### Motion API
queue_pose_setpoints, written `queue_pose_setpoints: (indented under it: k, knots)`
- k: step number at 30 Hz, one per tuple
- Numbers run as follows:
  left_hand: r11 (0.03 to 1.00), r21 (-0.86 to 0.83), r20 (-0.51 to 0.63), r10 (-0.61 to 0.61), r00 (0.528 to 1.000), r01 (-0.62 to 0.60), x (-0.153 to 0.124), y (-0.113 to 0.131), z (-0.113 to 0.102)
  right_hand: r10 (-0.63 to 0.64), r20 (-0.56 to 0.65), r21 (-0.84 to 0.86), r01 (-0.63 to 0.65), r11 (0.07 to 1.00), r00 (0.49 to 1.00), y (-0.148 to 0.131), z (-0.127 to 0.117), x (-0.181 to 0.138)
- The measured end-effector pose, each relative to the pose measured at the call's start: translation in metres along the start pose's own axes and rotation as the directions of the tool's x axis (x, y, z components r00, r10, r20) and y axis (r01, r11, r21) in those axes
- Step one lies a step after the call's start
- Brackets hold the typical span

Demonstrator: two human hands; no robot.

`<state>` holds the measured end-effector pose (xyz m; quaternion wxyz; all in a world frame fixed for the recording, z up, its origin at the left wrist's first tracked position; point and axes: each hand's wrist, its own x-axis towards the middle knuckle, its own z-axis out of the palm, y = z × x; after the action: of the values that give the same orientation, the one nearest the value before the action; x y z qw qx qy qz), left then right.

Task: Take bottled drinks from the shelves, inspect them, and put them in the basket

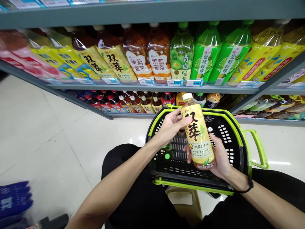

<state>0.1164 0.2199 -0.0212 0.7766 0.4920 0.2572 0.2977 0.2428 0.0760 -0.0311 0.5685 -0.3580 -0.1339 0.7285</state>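
I hold a yellow-labelled drink bottle (197,133) with a white cap over a black shopping basket (234,149) with lime-green trim. My right hand (220,157) cups the bottle's lower end from beneath, fingers wrapped round it. My left hand (172,124) grips the bottle near its neck, thumb on the label. The bottle leans, cap pointing away toward the shelves. Inside the basket lie a few bottles, of which a green cap (167,156) shows.
A shelf rack (152,88) straight ahead carries rows of large tea and juice bottles above and smaller bottles below. The basket's green handle (259,149) sticks out right. White tiled floor (47,133) spreads left. Blue packages (14,197) lie bottom left.
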Motion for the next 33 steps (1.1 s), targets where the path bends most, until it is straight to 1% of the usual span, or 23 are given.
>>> queue_pose_setpoints:
  k: [1,3,5,6,8,10,12,14,15,17,18,20,22,23,24,26,28,30,31,33]
  knots:
    - [0.999,-0.018,0.012,0.03,0.999,-0.03,0.001,0.002,-0.002,-0.01,0.042,0.023,0.009,1.0,0.999,-0.002,0.0,0.0]
    - [0.996,-0.047,0.027,0.073,0.997,-0.071,0.002,0.004,-0.005,0.022,0.161,0.046,-0.03,0.999,0.987,-0.006,-0.001,-0.001]
    - [0.995,-0.069,0.022,0.078,0.997,-0.076,0.003,0.005,-0.008,0.043,0.266,0.043,-0.056,0.998,0.963,-0.011,-0.001,-0.002]
    - [0.994,-0.085,0.015,0.074,0.997,-0.072,0.004,0.005,-0.01,0.042,0.295,0.04,-0.056,0.998,0.954,-0.014,-0.001,-0.002]
    - [0.99,-0.13,0.011,0.059,0.998,-0.057,0.004,0.005,-0.01,0.013,0.298,0.028,-0.023,0.999,0.954,-0.017,0.0,-0.003]
    - [0.983,-0.181,0.015,0.039,0.999,-0.036,0.004,0.006,-0.008,-0.04,0.239,-0.009,0.044,0.999,0.97,-0.018,0.0,-0.005]
    - [0.978,-0.208,0.017,0.027,0.999,-0.023,0.004,0.007,-0.006,-0.105,0.139,-0.089,0.118,0.989,0.985,-0.016,-0.002,-0.005]
    - [0.978,-0.207,0.025,0.028,0.999,-0.022,0.004,0.01,-0.004,-0.164,0.015,-0.203,0.164,0.965,0.986,-0.012,-0.005,-0.004]
    - [0.98,-0.2,0.039,0.029,0.999,-0.021,0.004,0.011,-0.004,-0.207,-0.049,-0.269,0.187,0.945,0.977,-0.01,-0.007,-0.002]
    - [0.983,-0.184,0.078,0.031,0.997,-0.016,0.004,0.013,-0.005,-0.331,-0.134,-0.402,0.254,0.88,0.934,-0.006,-0.012,0.001]
    - [0.984,-0.177,0.092,0.031,0.995,-0.014,0.005,0.014,-0.006,-0.397,-0.143,-0.462,0.293,0.837,0.907,-0.005,-0.014,0.003]
    - [0.987,-0.16,0.101,0.036,0.994,-0.02,0.005,0.015,-0.009,-0.503,-0.104,-0.558,0.368,0.743,0.858,-0.004,-0.018,0.007]
    - [0.989,-0.142,0.087,0.051,0.995,-0.038,0.006,0.015,-0.012,-0.562,-0.046,-0.644,0.405,0.649,0.826,-0.006,-0.02,0.009]
    - [0.99,-0.134,0.075,0.061,0.995,-0.05,0.006,0.015,-0.013,-0.588,-0.02,-0.697,0.411,0.588,0.808,-0.007,-0.021,0.009]
    - [0.99,-0.127,0.059,0.07,0.996,-0.062,0.006,0.015,-0.014,-0.618,0.009,-0.758,0.408,0.509,0.786,-0.008,-0.023,0.008]
    - [0.99,-0.118,0.023,0.086,0.996,-0.083,0.006,0.014,-0.014,-0.687,0.091,-0.871,0.392,0.296,0.721,-0.012,-0.026,0.006]
    - [0.989,-0.116,-0.001,0.094,0.996,-0.093,0.005,0.014,-0.014,-0.745,0.223,-0.926,0.376,0.041,0.629,-0.015,-0.03,0.004]
    - [0.988,-0.115,-0.01,0.101,0.995,-0.102,0.005,0.015,-0.014,-0.757,0.368,-0.912,0.368,-0.181,0.54,-0.017,-0.035,0.002]
    - [0.988,-0.114,-0.013,0.104,0.994,-0.105,0.006,0.015,-0.014,-0.749,0.43,-0.892,0.367,-0.265,0.504,-0.019,-0.037,0.001]
    - [0.988,-0.107,-0.02,0.106,0.994,-0.107,0.006,0.015,-0.014,-0.723,0.516,-0.852,0.364,-0.377,0.459,-0.021,-0.041,0.0]
